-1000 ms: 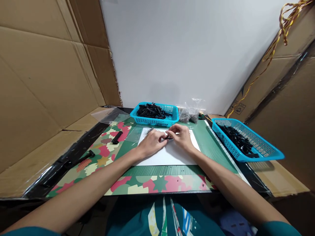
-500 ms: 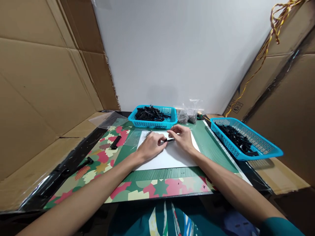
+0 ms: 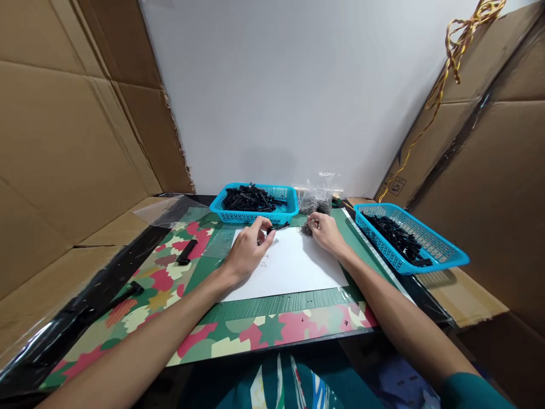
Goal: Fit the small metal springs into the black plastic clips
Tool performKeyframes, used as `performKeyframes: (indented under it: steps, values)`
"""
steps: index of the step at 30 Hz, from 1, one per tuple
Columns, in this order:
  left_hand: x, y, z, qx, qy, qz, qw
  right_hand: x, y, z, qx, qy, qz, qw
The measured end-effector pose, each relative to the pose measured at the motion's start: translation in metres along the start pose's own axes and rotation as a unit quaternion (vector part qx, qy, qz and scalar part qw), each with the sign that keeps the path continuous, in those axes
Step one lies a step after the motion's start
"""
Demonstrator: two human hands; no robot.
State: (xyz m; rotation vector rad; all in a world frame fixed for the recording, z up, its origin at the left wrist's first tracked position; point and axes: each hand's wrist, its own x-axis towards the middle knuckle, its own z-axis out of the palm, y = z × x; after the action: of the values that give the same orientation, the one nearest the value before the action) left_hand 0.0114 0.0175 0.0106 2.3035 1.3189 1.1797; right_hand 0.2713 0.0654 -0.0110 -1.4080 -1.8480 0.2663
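Note:
My left hand point(image 3: 247, 250) is over the left part of a white paper sheet point(image 3: 293, 270). Its thumb and fingers grip a slim black plastic piece point(image 3: 281, 226), which points to the right. At the back right of the sheet lies a pile of tiny grey metal parts point(image 3: 305, 229). My right hand point(image 3: 327, 233) is beside that pile, thumb and fingertips pinched together. Whatever is between those fingertips is too small to make out.
A blue basket point(image 3: 255, 217) of black pieces stands behind the sheet, another blue basket point(image 3: 443, 262) at right. Clear bags point(image 3: 317, 199) of small parts sit at the back. A black tool-like piece point(image 3: 186, 252) lies left on the patterned mat point(image 3: 162, 279).
My right hand has moved away from the black piece to the metal pile. My left hand still holds the piece and has turned a little. The view has shifted slightly.

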Motion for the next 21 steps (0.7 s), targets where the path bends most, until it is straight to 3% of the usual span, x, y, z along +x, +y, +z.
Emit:
performKeyframes:
  steps: [12, 21]
  values:
    - [-0.003, 0.003, 0.005, -0.001, -0.025, 0.014, 1.0, -0.001, -0.002, 0.016, -0.103, -0.053, -0.071, 0.991]
    - [-0.003, 0.006, 0.002, 0.057, -0.008, -0.003, 0.998, 0.0, -0.012, 0.006, -0.053, -0.111, -0.047, 0.991]
